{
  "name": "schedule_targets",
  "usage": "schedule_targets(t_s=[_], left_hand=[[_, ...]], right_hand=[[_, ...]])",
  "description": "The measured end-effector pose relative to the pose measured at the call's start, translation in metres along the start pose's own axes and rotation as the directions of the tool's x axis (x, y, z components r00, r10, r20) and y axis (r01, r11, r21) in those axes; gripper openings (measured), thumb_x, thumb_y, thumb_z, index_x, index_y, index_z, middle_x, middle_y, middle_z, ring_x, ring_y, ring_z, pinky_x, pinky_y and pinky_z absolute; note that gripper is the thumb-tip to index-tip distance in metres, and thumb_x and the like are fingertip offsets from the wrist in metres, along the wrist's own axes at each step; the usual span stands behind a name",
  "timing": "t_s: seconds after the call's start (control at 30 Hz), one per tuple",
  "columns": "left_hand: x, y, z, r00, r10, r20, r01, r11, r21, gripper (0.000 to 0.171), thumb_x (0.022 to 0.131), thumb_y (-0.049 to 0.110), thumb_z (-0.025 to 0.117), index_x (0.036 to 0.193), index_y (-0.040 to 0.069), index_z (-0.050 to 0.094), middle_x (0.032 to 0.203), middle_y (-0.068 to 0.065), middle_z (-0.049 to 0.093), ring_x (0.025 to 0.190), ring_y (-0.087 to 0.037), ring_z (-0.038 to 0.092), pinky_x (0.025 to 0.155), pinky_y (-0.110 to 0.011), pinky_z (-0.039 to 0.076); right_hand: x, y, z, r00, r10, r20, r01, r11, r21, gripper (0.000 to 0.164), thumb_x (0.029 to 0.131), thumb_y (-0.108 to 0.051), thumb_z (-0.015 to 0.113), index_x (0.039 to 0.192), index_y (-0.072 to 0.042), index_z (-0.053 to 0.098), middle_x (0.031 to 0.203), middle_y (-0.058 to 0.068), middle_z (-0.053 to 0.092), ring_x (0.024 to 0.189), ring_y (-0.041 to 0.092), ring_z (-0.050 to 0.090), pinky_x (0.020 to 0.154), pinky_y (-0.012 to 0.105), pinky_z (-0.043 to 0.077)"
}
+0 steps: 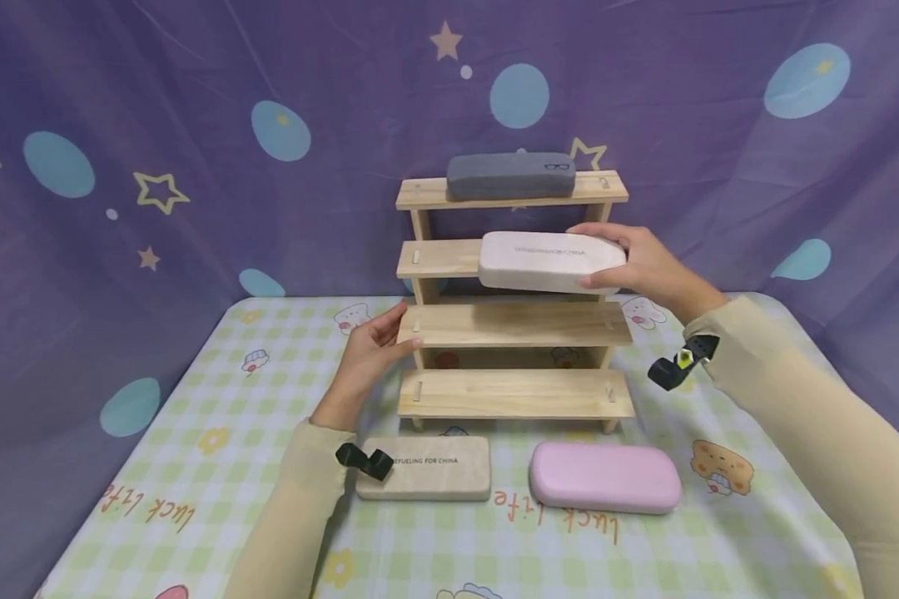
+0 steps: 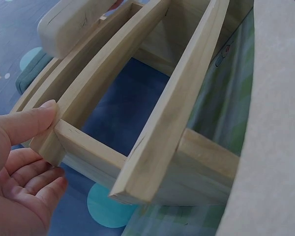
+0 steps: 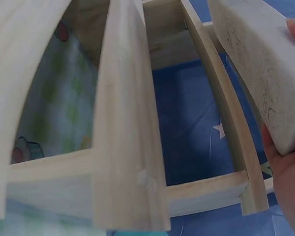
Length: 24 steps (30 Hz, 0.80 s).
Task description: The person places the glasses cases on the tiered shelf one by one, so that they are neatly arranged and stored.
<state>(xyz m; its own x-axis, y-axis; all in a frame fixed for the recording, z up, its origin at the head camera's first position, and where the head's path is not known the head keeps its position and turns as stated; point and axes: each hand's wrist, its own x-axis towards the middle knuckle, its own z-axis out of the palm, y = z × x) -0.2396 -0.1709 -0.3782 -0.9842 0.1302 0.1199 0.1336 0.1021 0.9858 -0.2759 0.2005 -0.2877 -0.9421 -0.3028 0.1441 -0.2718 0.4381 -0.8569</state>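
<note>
My right hand (image 1: 655, 264) grips the right end of a white glasses case (image 1: 533, 259), thumb on the near side and fingers on the far side. The case is level with the second-highest board of a wooden four-tier display shelf (image 1: 517, 324) and overlaps that board in the head view. My left hand (image 1: 370, 358) holds the left end of the board below it. In the left wrist view the thumb (image 2: 32, 123) presses the board's edge while the fingers curl beneath. A dark grey glasses case (image 1: 509, 176) lies on the top board.
In front of the shelf, a beige glasses case (image 1: 449, 476) lies at left, partly behind the left wrist camera, and a pink glasses case (image 1: 605, 477) at right. Checked cloth (image 1: 232, 433) covers the table. A purple curtain (image 1: 374, 75) hangs behind.
</note>
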Motion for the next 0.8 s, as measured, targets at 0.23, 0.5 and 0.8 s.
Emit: schedule_targets(t_s=[0.23,0.5,0.8], left_hand=[[-0.001,0.0,-0.001,1.0,-0.003,-0.007,0.003,1.0,-0.001,0.064,0.084,-0.006,0.066,0.141,-0.006,0.037,0.143,-0.02,0.04,0.131,-0.029,0.041,0.104,-0.028,0.038],[-0.002,0.002,0.0,1.0,0.002,0.004,-0.002,1.0,-0.013,0.065,0.083,-0.006,0.065,0.141,-0.007,0.035,0.144,-0.021,0.039,0.131,-0.03,0.04,0.103,-0.026,0.039],[-0.001,0.001,0.0,1.0,0.003,0.002,-0.003,1.0,-0.009,0.064,0.083,-0.006,0.066,0.14,-0.007,0.037,0.143,-0.02,0.04,0.131,-0.028,0.042,0.102,-0.025,0.04]], right_hand=[[0.021,-0.002,0.009,1.0,-0.003,0.018,0.003,1.0,-0.004,0.063,0.073,-0.01,0.079,0.131,-0.018,0.056,0.122,0.008,0.058,0.096,0.017,0.051,0.079,0.025,0.043],[0.039,-0.004,0.017,0.997,0.016,0.072,-0.02,0.998,0.059,0.064,0.073,-0.009,0.077,0.133,-0.014,0.054,0.123,0.009,0.056,0.098,0.018,0.052,0.08,0.025,0.045],[0.052,-0.004,0.016,0.994,0.024,0.103,-0.038,0.99,0.137,0.066,0.074,-0.005,0.076,0.135,-0.012,0.051,0.121,0.006,0.058,0.096,0.016,0.056,0.079,0.022,0.049]])
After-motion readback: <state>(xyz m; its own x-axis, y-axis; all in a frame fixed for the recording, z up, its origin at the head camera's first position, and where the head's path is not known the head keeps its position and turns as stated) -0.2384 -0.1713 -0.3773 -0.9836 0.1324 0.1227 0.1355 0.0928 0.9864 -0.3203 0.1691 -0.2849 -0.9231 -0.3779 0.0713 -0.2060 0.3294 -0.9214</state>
